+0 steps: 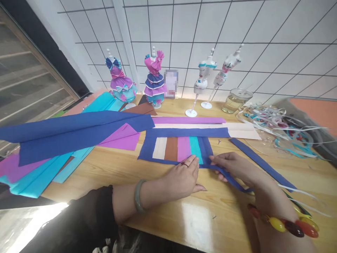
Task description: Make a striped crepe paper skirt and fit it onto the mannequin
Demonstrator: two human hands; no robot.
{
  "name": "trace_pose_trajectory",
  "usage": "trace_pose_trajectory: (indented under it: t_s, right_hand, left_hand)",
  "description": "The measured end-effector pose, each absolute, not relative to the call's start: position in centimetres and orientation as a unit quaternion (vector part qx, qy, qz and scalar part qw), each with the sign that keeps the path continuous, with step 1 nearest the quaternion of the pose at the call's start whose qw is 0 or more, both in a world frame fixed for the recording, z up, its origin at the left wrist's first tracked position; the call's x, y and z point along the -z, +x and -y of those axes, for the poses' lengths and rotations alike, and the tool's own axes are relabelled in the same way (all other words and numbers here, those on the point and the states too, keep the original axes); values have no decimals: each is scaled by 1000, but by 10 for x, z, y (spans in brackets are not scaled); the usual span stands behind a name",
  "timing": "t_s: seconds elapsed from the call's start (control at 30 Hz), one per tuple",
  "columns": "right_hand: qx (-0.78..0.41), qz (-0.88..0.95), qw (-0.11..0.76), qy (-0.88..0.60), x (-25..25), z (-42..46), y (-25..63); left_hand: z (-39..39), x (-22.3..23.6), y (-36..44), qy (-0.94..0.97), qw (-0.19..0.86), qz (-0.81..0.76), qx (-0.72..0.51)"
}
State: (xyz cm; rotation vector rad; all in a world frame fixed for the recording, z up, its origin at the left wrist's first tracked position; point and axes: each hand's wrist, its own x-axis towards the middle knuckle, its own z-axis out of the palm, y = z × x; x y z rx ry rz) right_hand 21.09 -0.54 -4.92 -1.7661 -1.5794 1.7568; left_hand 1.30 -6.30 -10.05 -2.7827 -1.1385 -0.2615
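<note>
A panel of crepe-like paper (pixel 171 147) lies on the table, with white, brown, purple and turquoise stripes inside a dark blue border. My left hand (pixel 184 177) lies over its lower edge, fingers stretched out flat and thumb apart. At the panel's lower right corner, my right hand (pixel 234 165) pinches a narrow blue paper strip (pixel 231 178), which runs along the bottom edge and trails off under my wrist. A wider blue band (pixel 186 132) lies across the panel's top. Another blue strip (pixel 263 164) rests to the right of my right hand.
Long blue, turquoise and purple paper pieces (pixel 79 131) overlap on the left. At the back stand two dressed mini mannequins (pixel 155 79) and two barer ones (pixel 205 75). A glass jar (pixel 237 100) and a tangle of ribbons (pixel 273 119) sit at the right, near a bin (pixel 316 116).
</note>
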Motion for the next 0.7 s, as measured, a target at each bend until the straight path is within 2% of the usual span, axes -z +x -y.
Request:
trace_pose_trajectory:
  t_s: [0.13,0.5,0.7]
  right_hand:
    - [-543,541,88,-637,48,2,224]
    - [-512,560,15,-652,42,22,209]
    - [-411,624,-13,-664,49,23,214]
  left_hand:
    - [64,100,11,-921,62,373,94]
    - [66,94,5,-923,28,372,95]
    - [65,94,5,-923,15,371,100]
